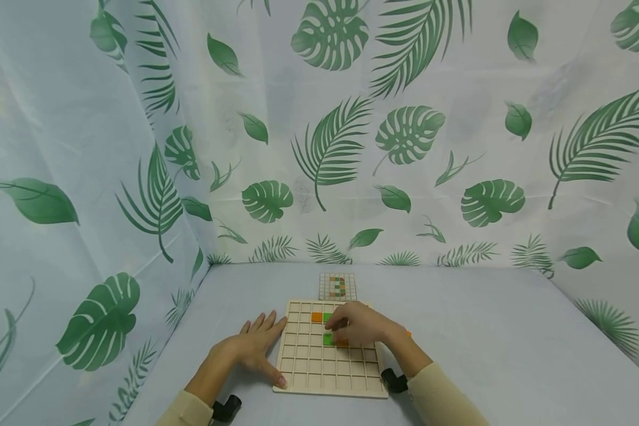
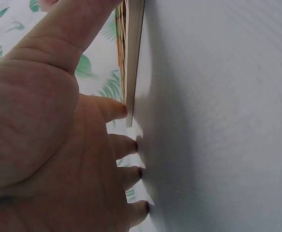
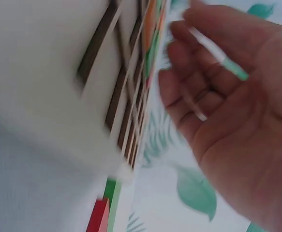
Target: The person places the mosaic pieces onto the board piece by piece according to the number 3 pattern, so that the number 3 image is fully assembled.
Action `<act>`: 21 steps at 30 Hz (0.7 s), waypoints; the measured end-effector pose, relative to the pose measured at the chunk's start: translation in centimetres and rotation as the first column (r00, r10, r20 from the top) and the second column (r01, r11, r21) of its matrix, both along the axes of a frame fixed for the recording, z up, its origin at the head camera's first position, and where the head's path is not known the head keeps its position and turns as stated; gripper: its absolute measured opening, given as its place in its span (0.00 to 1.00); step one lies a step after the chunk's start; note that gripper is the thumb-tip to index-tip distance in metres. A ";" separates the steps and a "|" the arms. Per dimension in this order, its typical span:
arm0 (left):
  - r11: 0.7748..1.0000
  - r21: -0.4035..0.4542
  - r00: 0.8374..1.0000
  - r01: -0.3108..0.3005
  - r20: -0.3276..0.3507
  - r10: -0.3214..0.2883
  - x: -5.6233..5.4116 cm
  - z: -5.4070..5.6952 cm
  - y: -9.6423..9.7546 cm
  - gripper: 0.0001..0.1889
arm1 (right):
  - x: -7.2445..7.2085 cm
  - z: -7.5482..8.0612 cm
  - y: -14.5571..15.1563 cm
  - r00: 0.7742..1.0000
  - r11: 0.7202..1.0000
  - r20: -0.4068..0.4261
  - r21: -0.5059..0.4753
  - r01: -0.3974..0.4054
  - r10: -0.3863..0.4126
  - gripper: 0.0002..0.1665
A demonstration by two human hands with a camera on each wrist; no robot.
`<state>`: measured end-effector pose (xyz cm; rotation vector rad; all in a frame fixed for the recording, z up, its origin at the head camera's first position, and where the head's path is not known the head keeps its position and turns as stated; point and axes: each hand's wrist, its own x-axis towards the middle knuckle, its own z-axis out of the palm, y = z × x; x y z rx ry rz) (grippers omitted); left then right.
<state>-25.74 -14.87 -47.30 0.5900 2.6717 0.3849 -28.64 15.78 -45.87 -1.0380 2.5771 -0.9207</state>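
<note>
A light wooden grid board [image 1: 311, 367] lies flat on the table. My left hand [image 1: 252, 346] is spread at its left side, the thumb at the near left corner and the index finger touching the edge. In the left wrist view, the other fingertips rest on the tabletop. My right hand [image 1: 362, 324] is over the board with bent fingers; whether a tile is between them is hidden and blurred. By its fingertips, an orange tile [image 1: 316, 317] and a green tile [image 1: 327, 317] sit in the upper row, with another green tile [image 1: 328, 339] and an orange-brown tile [image 1: 342, 343] lower.
A small card [image 1: 325, 286] with a grid and a coloured pattern lies behind the board. An orange piece [image 1: 408, 333] shows beyond the right wrist. In the right wrist view, a red piece [image 3: 98, 216] and a green piece [image 3: 112, 191] lie beside the board. Leaf-printed curtains surround the table.
</note>
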 end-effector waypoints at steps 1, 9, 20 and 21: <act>1.000 -0.001 1.000 -0.002 0.001 0.002 0.0 0.0 0.0 0.74 | -0.1 0.1 0.2 1.000 1.000 0.007 -0.018 0.004 -0.004 0.12; 1.000 -0.003 1.000 -0.002 -0.005 0.002 0.0 0.0 0.0 0.74 | -1.1 1.0 2.6 0.997 0.991 0.008 -0.112 0.078 -0.078 0.14; 1.000 -0.004 1.000 -0.004 0.007 0.004 0.0 0.0 0.0 0.73 | -1.8 1.6 5.4 0.966 0.958 0.041 -0.119 0.260 -0.257 0.15; 1.000 -0.007 1.000 -0.004 0.007 0.004 0.0 0.0 0.1 0.73 | -1.8 1.5 5.5 0.964 0.956 0.042 -0.119 0.268 -0.264 0.15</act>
